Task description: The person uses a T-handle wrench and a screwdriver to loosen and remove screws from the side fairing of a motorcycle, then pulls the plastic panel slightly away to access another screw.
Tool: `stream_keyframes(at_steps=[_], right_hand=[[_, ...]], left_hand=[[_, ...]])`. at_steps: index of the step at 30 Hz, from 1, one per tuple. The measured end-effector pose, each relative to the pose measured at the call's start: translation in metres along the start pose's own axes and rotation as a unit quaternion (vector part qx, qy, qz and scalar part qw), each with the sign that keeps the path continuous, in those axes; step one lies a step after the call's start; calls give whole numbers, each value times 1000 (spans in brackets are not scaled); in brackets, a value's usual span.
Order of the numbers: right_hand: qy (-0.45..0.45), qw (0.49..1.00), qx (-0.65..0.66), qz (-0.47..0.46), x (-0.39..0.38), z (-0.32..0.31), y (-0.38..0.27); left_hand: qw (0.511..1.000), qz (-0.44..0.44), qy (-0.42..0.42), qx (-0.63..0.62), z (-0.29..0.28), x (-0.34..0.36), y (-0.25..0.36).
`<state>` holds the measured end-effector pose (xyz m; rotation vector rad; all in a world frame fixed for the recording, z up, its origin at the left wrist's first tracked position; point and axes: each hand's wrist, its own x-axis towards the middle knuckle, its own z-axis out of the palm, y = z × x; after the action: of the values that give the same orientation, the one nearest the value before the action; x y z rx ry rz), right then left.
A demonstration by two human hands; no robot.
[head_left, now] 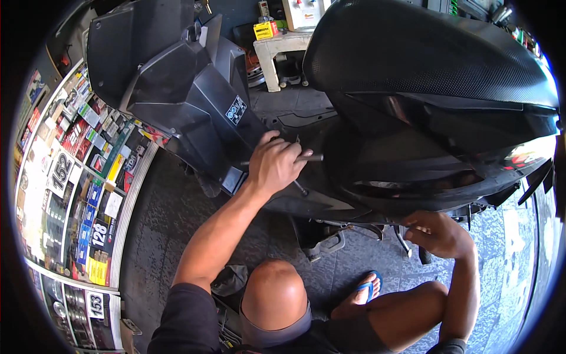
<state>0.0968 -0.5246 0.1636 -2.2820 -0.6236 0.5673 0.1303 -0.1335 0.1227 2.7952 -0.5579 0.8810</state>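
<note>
My left hand (276, 165) grips the crossbar of a metal T-handle wrench (313, 157), whose shaft reaches down to the footboard (340, 202) of a black scooter. The angled front panel (191, 103) with a small label is just left of that hand. My right hand (439, 235) is by the lower edge of the scooter's rear side panel (427, 189), near a metal lever, with its fingers loosely bent and apart; nothing is visible in them. The long textured seat (424, 50) spans the upper right.
A sticker-covered glass cabinet (71, 194) lines the left. A white bench (265, 50) with boxes stands behind the scooter. My bare knee (274, 295) and sandalled foot (362, 290) are on the near side, over dark floor tiles (171, 218). A dark bag (230, 280) lies beside my left forearm.
</note>
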Motion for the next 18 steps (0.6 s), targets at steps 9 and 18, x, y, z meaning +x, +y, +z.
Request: stream_keyframes(at_steps=[9, 18], right_hand=[[204, 964, -67, 159, -27, 22, 27], [234, 923, -217, 216, -24, 39, 26]], left_hand=[[732, -223, 424, -485, 73, -19, 35], [439, -282, -43, -852, 47, -34, -46]])
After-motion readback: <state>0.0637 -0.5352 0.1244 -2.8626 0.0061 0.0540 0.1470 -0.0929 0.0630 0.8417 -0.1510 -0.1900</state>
